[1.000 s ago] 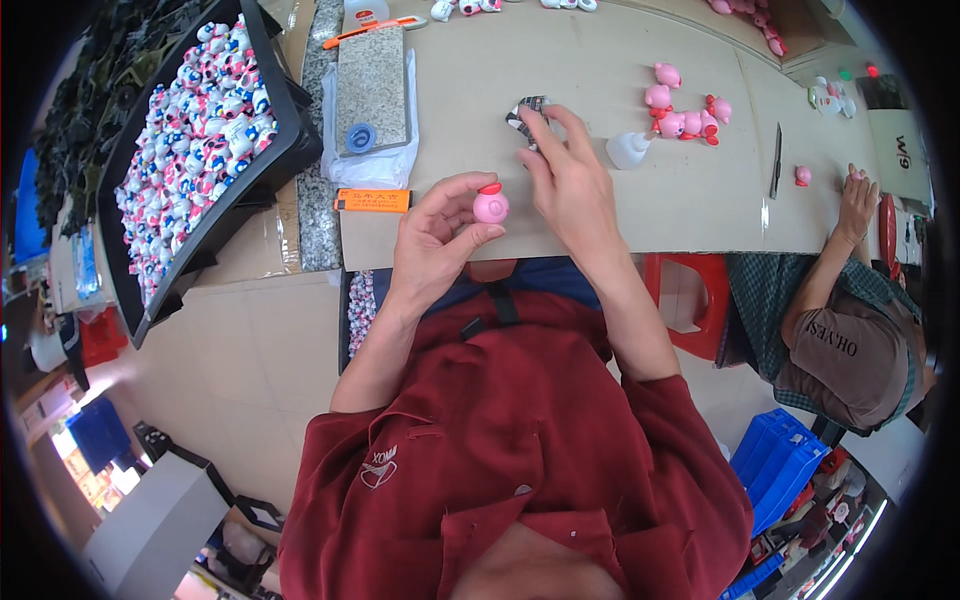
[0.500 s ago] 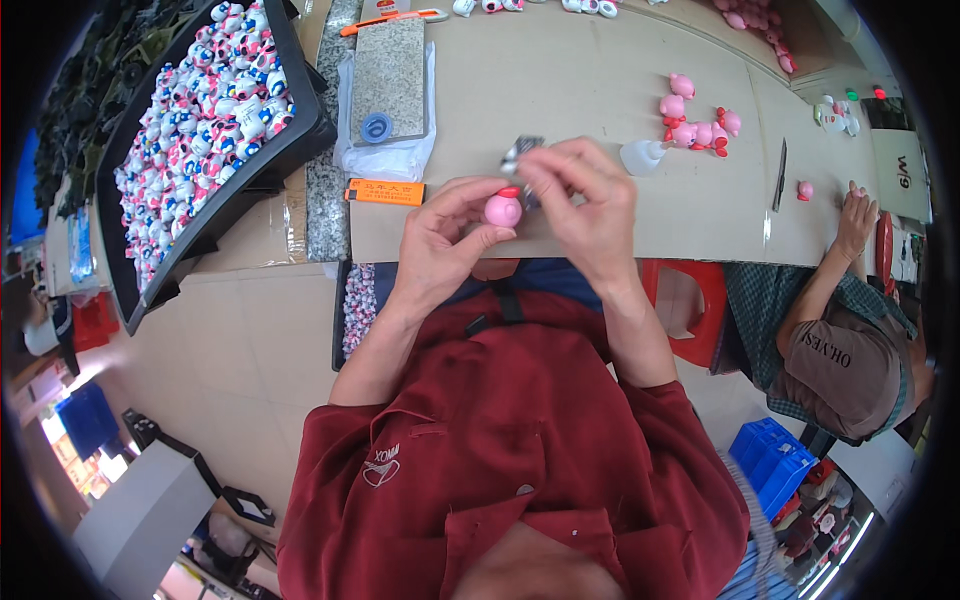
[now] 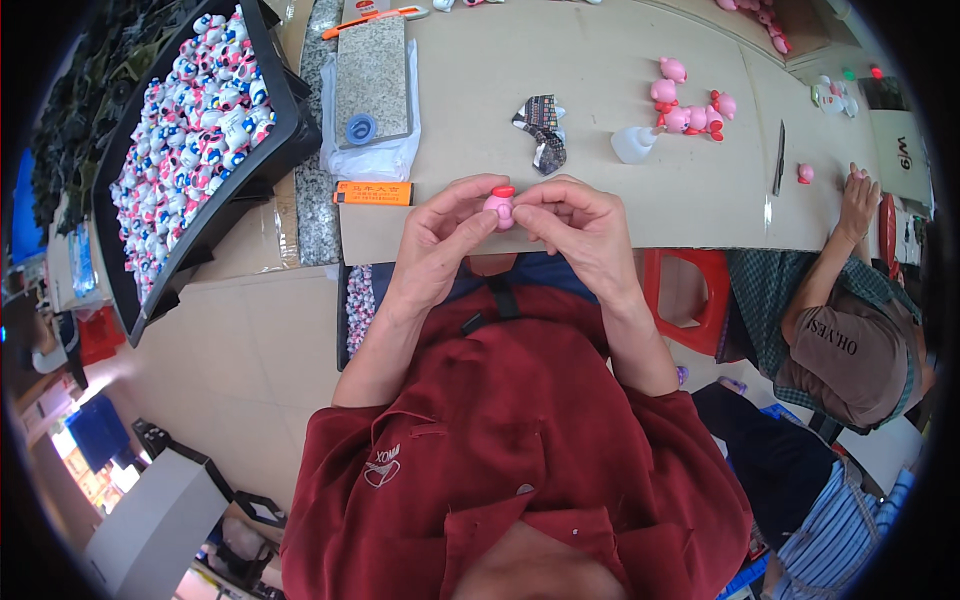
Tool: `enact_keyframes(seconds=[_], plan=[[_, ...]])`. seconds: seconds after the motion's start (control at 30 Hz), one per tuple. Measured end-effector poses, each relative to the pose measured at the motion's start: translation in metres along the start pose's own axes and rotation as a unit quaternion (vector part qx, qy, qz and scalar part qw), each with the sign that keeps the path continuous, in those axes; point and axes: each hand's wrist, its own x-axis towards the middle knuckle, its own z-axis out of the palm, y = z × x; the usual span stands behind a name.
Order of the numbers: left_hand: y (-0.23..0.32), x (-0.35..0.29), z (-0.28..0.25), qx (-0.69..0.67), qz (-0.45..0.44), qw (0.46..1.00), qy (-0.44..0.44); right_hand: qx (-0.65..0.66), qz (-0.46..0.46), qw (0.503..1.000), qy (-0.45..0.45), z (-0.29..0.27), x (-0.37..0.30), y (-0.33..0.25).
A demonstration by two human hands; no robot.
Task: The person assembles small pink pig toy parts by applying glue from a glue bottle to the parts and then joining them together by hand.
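Observation:
A small pink toy figure with a red top is held upright near the table's front edge. My left hand is closed on it, thumb and fingers gripping its left side. From the other side my right hand pinches it with thumb and forefinger, the remaining fingers curled. Just beyond my hands a crumpled dark patterned scrap lies on the table. A translucent white squeeze bottle stands to the right of it, beside a group of pink toy figures with red parts.
At left a black bin holds many white, pink and blue toy pieces. Close by are a stone slab, an orange box, a blue ring and an orange cutter. A knife lies right, near a co-worker's hand.
The patterned scrap has left my right hand and now lies on the table. That hand has moved down to the toy figure. Someone in striped clothing has appeared at lower right.

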Motion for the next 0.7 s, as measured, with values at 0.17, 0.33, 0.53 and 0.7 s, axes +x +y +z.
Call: enact_keyframes(seconds=[0.17,0.33,0.53,0.7], plan=[[0.0,0.002,0.0,-0.011,0.002,1.0,0.0,0.027,0.003,1.0,-0.013,-0.001,0.002,0.003],[0.002,0.003,-0.001,-0.021,0.001,1.0,-0.005,0.087,0.064,0.993,-0.04,-0.007,0.004,0.006],[0.003,0.006,-0.004,-0.02,-0.005,1.0,-0.015,0.083,0.095,0.991,-0.045,-0.009,0.006,0.001],[0.003,0.007,-0.009,-0.026,-0.016,0.999,-0.032,0.08,0.121,0.988,-0.048,-0.011,0.008,-0.004]])
